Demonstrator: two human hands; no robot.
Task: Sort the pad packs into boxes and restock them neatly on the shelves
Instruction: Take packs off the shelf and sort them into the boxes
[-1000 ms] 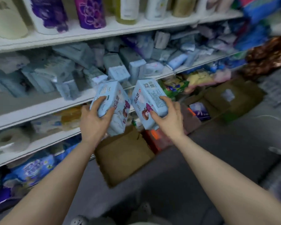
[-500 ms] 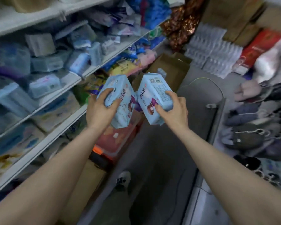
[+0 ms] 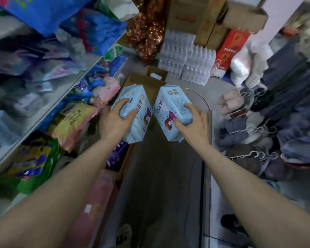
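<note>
Two pad packs are in hand. At left of the frame, the shelves [image 3: 48,97] have swung aside since a second ago. Left hand [image 3: 115,120] holds its grip curled round the left pack [image 3: 135,111]; right hand [image 3: 193,124] likewise clasps the right pack [image 3: 172,111]. Both packs now hover before an open cardboard box [image 3: 147,83] on the floor, at centre frame. Judgement: boxing comes next.
</note>
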